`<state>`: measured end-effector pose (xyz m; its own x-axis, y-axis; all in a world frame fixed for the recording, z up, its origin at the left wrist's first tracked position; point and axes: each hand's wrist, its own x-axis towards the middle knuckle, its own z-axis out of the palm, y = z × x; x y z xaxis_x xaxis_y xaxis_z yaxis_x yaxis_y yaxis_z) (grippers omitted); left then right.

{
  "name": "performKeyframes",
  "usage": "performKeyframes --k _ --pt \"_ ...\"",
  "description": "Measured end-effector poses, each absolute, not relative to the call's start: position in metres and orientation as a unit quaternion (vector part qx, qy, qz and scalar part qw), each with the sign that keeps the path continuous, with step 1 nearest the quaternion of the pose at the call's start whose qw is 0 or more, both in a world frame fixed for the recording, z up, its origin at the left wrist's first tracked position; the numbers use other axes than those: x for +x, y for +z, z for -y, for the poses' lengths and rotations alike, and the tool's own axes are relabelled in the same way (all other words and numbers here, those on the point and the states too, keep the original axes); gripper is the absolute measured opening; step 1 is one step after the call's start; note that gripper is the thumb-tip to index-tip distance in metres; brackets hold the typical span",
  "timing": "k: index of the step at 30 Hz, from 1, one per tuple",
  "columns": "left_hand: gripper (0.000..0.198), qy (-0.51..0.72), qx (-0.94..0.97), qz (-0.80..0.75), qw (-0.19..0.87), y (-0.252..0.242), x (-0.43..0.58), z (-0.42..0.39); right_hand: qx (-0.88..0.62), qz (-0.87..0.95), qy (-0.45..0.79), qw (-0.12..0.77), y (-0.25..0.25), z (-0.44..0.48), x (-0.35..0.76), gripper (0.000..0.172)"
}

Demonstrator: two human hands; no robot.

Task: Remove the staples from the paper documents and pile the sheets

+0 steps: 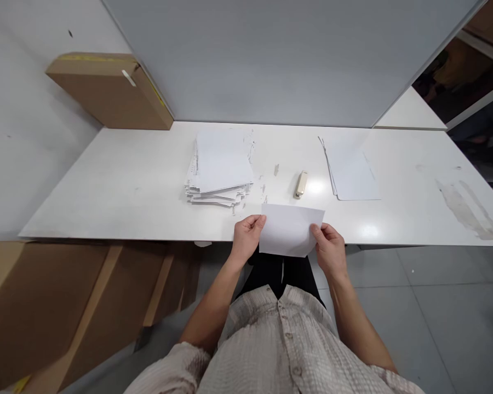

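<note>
A white sheet of paper (290, 231) is held at the front edge of the white table. My left hand (248, 236) pinches its left edge, and my right hand (328, 246) grips its right edge with the thumb on top. Behind the sheet a small beige stapler (301, 185) lies on the table, touched by neither hand. To the left is a thick, uneven stack of white papers (224, 161). A thinner set of white sheets (350, 169) lies to the right of the stapler.
A cardboard box (115, 96) stands at the table's back left corner, against the wall. A grey panel (271, 60) rises behind the white table (127, 186). More cardboard boxes (74, 306) are on the floor at the left. Scuff marks show on the table's right side.
</note>
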<state>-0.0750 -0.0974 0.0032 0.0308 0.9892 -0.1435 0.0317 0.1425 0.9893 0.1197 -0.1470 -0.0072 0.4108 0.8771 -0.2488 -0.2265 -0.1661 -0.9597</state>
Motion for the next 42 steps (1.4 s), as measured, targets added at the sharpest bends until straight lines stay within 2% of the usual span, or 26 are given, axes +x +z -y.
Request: performKeyframes --k 10,15,23,34,39,42 --pt "0.034 0.43 0.467 -0.52 0.571 -0.012 -0.066 0.088 -0.638 0.249 0.45 0.573 -0.003 0.146 0.127 0.025" --pt "0.049 0.408 0.501 -0.501 0.576 -0.017 -0.052 0.082 -0.68 0.219 0.427 0.554 -0.006 0.136 0.147 0.028" --pt "0.016 0.32 0.595 -0.524 0.52 -0.009 -0.025 0.071 -0.75 0.232 0.354 0.508 -0.007 0.126 0.175 0.025" --pt "0.02 0.244 0.682 -0.54 0.43 -0.012 -0.003 0.05 -0.809 0.28 0.269 0.442 -0.005 0.12 0.19 0.026" --pt "0.021 0.233 0.686 -0.546 0.421 -0.014 0.0 0.046 -0.84 0.347 0.212 0.36 -0.006 0.116 0.196 0.032" --pt "0.021 0.229 0.683 -0.551 0.421 -0.015 0.0 0.045 -0.867 0.396 0.125 0.277 -0.001 0.115 0.197 0.045"
